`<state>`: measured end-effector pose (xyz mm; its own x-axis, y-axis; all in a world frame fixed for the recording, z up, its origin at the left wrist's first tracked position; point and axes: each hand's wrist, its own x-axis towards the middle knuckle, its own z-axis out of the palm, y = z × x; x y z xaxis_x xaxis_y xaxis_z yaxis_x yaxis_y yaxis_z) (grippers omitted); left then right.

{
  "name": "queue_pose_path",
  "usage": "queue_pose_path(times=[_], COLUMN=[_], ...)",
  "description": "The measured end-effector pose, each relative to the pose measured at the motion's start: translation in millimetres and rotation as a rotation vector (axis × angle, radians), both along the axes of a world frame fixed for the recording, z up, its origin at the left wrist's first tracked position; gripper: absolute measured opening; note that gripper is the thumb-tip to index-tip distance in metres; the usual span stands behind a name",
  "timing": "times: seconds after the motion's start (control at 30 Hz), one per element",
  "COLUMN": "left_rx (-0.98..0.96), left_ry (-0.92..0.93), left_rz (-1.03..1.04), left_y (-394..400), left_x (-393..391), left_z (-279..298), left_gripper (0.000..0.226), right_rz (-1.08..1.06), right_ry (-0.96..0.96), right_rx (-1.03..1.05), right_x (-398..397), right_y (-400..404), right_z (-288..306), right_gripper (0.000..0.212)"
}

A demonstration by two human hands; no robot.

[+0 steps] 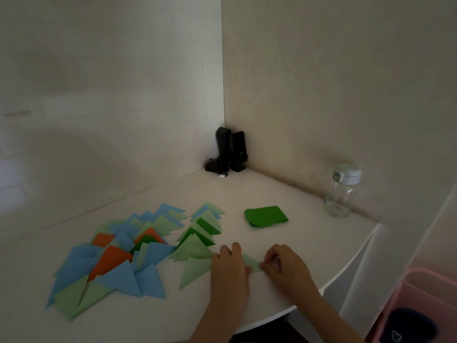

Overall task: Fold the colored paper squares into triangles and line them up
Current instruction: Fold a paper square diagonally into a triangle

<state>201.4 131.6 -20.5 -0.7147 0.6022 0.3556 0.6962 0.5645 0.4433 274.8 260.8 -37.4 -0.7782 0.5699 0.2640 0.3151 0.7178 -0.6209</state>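
Light-green paper (pixel 197 269), already folded to a triangle, lies under the left hand (pixel 228 267), whose straight fingers press it flat on the white table (pixel 284 194), while the right hand (pixel 284 264) pinches its right corner between curled fingertips. Just beyond sits a row of green triangles (pixel 201 233), further left a heap of blue, orange and green triangles (pixel 111 258), and behind the hands a stack of dark-green squares (pixel 265 216). Small pale writing on the black speakers (pixel 231 149) in the corner is too small to read, and the lidded glass jar (pixel 342 190) shows none.
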Motion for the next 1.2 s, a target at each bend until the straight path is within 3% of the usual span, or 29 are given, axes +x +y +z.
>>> queue_pose_path(times=[0.17, 0.37, 0.53, 0.97, 1.2], left_rx=[0.029, 0.122, 0.234, 0.217, 0.174], left_ry=[-0.156, -0.110, -0.075, -0.106, 0.042], left_rz=[-0.039, -0.104, 0.015, 0.128, 0.143], left_y=[3.4, -11.2, -48.4, -105.4, -102.7], left_x=[-7.3, -7.1, -22.1, -49.8, -72.7], left_z=[6.3, 0.9, 1.3, -3.3, -9.0], left_gripper=[0.029, 0.020, 0.007, 0.021, 0.036], right_rz=[-0.021, -0.090, -0.138, -0.145, -0.147], right_ry=[0.020, 0.093, 0.103, 0.107, 0.091], right_rx=[-0.002, 0.029, 0.073, 0.109, 0.118], right_x=[0.8, 3.0, 0.0, 1.5, 1.4], right_y=[0.5, -1.2, -2.1, -4.5, -3.6], right_z=[-2.4, -9.9, -11.3, -10.8, -11.6], right_gripper=[0.037, 0.036, 0.035, 0.028, 0.029])
